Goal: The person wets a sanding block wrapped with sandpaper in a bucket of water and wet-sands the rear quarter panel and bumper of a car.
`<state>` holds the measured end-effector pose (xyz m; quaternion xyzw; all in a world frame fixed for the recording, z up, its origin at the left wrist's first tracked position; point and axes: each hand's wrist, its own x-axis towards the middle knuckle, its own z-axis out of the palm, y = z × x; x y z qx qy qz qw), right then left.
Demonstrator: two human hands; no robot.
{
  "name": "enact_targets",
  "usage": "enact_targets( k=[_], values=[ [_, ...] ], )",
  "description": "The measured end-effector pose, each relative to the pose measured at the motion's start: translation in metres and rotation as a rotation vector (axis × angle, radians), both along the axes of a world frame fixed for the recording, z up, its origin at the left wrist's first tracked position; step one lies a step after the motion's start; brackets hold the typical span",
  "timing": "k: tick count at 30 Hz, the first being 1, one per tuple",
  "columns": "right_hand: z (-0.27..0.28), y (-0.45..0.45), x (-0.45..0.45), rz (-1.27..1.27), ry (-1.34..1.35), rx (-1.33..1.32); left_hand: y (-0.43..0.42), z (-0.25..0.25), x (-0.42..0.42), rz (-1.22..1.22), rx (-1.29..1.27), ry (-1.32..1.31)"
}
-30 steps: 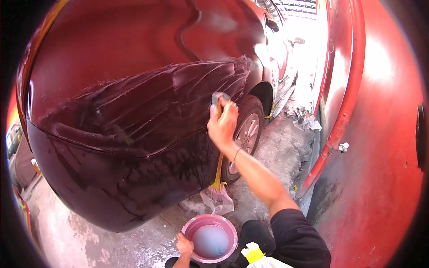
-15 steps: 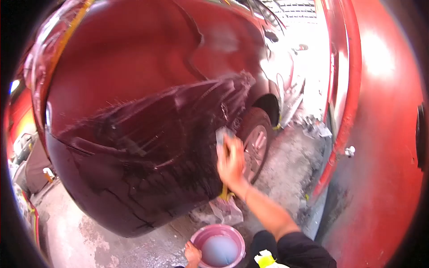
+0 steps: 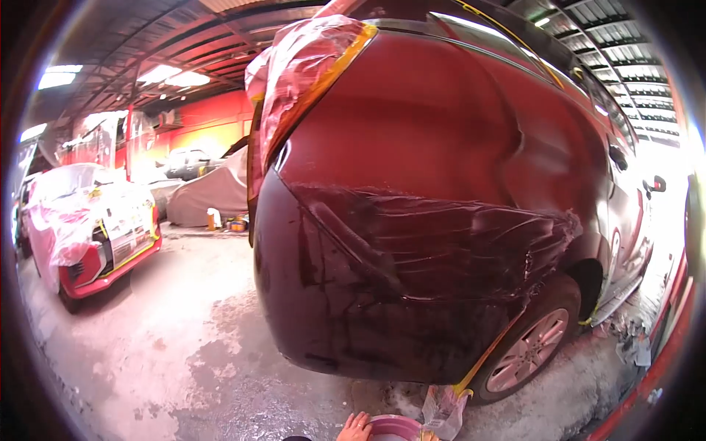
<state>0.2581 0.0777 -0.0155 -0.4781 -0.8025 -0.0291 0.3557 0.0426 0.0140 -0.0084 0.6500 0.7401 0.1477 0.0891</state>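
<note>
At the bottom edge of the view, my left hand is closed over the left rim of a pink tub. Only the tub's upper part shows, with pale liquid inside. A small part of my right hand appears at the tub's right side; its fingers and anything in them are cut off by the frame. Above stands the rear corner of a dark red car. Its lower side panel looks wet and streaked with a ragged upper edge, over a dark bumper.
Clear plastic sheeting with yellow tape hangs by the rear wheel. Pink-tinted plastic covers the car's back. Another masked car stands at left, near a covered shape. The concrete floor is patchy and wet.
My view has swung up and left, showing more of the garage. My right hand, earlier holding a grey pad against the panel, has come down beside the tub. The left stays at its rim.
</note>
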Motion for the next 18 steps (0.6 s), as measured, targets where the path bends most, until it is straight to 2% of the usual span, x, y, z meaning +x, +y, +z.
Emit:
enact_targets(
  k=[2, 6, 14, 18],
  values=[
    [-0.020, -0.006, 0.016, -0.110, -0.014, -0.055, -0.004, 0.005, 0.006, -0.066, -0.085, -0.067],
    [-0.056, 0.014, 0.016, -0.140, 0.073, -0.057, 0.001, 0.000, 0.014, -0.012, -0.063, -0.105],
    [-0.057, 0.067, 0.054, -0.013, 0.166, -0.089, 0.057, -0.019, 0.058, -0.058, -0.003, -0.238],
    [-0.057, 0.065, 0.058, 0.046, 0.241, -0.143, 0.061, -0.025, 0.067, -0.079, -0.012, -0.276]
  ],
)
